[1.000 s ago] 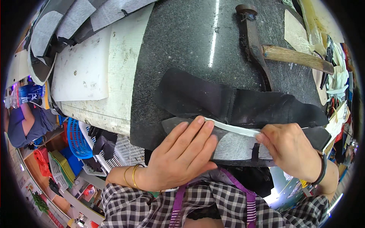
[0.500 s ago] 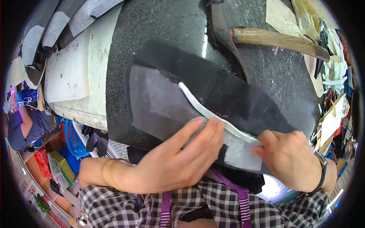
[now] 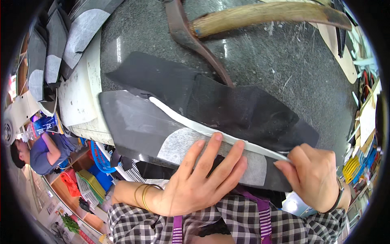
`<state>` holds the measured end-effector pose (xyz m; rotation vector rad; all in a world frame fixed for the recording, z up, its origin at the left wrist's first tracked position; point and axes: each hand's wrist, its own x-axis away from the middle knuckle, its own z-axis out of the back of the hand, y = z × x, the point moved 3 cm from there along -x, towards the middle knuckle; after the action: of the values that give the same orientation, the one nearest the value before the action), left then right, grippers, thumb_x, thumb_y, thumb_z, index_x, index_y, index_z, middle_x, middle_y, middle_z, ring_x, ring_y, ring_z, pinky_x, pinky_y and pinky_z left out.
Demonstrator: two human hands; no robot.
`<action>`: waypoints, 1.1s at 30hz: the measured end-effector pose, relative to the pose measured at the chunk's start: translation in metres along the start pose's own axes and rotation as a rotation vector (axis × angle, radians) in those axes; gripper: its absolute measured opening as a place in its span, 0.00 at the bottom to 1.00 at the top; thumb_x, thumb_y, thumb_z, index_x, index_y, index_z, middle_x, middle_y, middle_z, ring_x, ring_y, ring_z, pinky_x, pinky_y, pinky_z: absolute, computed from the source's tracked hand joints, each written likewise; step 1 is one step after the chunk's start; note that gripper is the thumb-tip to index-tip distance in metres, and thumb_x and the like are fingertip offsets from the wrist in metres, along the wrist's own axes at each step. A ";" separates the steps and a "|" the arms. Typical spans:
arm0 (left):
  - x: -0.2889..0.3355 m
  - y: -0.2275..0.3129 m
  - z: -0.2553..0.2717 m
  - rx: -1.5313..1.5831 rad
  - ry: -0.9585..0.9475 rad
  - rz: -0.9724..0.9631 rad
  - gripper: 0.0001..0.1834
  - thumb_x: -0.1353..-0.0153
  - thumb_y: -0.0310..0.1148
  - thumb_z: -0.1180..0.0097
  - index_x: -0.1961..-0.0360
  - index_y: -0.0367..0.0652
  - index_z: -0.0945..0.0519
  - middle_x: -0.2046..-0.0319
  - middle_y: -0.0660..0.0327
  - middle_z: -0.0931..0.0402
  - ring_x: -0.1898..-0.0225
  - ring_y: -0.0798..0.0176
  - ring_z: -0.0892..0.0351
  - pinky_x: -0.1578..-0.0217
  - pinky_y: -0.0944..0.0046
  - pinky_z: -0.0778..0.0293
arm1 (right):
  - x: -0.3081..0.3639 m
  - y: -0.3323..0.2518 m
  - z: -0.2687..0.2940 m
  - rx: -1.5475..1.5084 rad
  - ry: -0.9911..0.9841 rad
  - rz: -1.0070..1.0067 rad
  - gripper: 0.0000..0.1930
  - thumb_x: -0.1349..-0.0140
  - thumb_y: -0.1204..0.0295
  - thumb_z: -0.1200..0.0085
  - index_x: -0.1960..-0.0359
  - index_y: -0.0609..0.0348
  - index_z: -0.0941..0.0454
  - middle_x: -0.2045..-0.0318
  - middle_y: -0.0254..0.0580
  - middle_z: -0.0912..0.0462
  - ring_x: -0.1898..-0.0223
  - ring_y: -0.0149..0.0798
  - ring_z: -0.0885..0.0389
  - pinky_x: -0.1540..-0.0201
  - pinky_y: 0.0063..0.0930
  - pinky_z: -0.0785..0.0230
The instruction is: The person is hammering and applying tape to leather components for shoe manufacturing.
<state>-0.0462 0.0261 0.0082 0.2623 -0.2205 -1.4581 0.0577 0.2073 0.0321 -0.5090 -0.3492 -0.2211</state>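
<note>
White strip (image 3: 183,119): it lies slantwise in front of you, along the line where the grey panel (image 3: 126,116) meets the black piece (image 3: 231,103). Your left hand (image 3: 203,179) is spread out flat and grips nothing; two fingertips seem to press on the strip's near edge. Your right hand (image 3: 315,175) pinches the strip's right end between thumb and finger. That end is a good place to hold. The strip looks light, soft and bendy, so a hard tug might stretch it. I can't tell if it is sticky. The panel, with its pale patches, looks thin and floppy, so a flat hand suits it. Past it, the black piece looks soft too, with small wrinkles. Farther off, the hammer (image 3: 180,28) looks heavy and hard.
</note>
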 end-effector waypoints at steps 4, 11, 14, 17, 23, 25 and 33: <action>-0.001 0.012 -0.002 -0.111 -0.102 0.007 0.22 0.43 0.42 0.43 0.48 0.45 0.23 0.42 0.57 0.25 0.42 0.44 0.26 0.46 0.50 0.28 | 0.011 0.009 -0.005 -0.095 0.073 -0.137 0.12 0.47 0.68 0.35 0.74 0.58 0.27 0.78 0.41 0.27 0.79 0.47 0.23 0.76 0.37 0.31; -0.005 0.023 -0.016 -0.174 0.039 0.021 0.19 0.38 0.37 0.50 0.47 0.44 0.25 0.39 0.56 0.28 0.41 0.45 0.27 0.45 0.50 0.29 | 0.009 0.027 -0.012 -0.409 0.112 -0.123 0.09 0.40 0.71 0.42 0.74 0.63 0.23 0.81 0.50 0.24 0.76 0.54 0.22 0.73 0.41 0.30; -0.004 0.023 -0.018 -0.258 -0.007 -0.044 0.20 0.40 0.38 0.47 0.46 0.45 0.23 0.39 0.54 0.28 0.40 0.38 0.29 0.46 0.47 0.29 | -0.007 0.036 -0.007 -0.445 -0.076 -0.204 0.12 0.41 0.70 0.42 0.79 0.66 0.23 0.84 0.55 0.25 0.77 0.58 0.22 0.74 0.43 0.30; -0.019 0.038 -0.011 -0.160 -0.043 -0.124 0.20 0.41 0.39 0.46 0.47 0.47 0.22 0.39 0.57 0.29 0.40 0.49 0.29 0.42 0.47 0.33 | -0.012 0.038 0.000 -0.348 -0.034 -0.058 0.14 0.39 0.70 0.41 0.80 0.67 0.23 0.90 0.46 0.24 0.86 0.41 0.20 0.82 0.28 0.31; -0.021 0.045 -0.036 -0.146 -0.003 -0.162 0.22 0.43 0.39 0.43 0.47 0.51 0.22 0.40 0.61 0.29 0.41 0.58 0.31 0.40 0.48 0.36 | 0.015 0.057 0.022 -0.092 0.110 0.003 0.13 0.42 0.71 0.38 0.81 0.65 0.22 0.90 0.44 0.28 0.87 0.42 0.24 0.80 0.30 0.33; -0.022 0.044 -0.034 -0.153 -0.004 -0.150 0.22 0.44 0.39 0.43 0.47 0.51 0.22 0.40 0.62 0.29 0.41 0.57 0.31 0.40 0.48 0.36 | 0.029 0.082 0.040 0.288 0.310 -0.222 0.09 0.47 0.73 0.38 0.65 0.63 0.20 0.72 0.51 0.22 0.73 0.44 0.20 0.71 0.32 0.30; -0.034 0.046 -0.038 -0.164 0.033 -0.172 0.17 0.47 0.39 0.40 0.54 0.54 0.23 0.42 0.72 0.26 0.44 0.57 0.31 0.40 0.49 0.40 | -0.011 0.055 -0.017 0.210 0.520 0.345 0.17 0.58 0.67 0.37 0.66 0.61 0.27 0.51 0.49 0.23 0.52 0.51 0.23 0.53 0.42 0.29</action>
<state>0.0054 0.0661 -0.0130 0.1749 -0.0515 -1.6308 0.0679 0.2467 -0.0102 -0.2825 0.2223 0.0228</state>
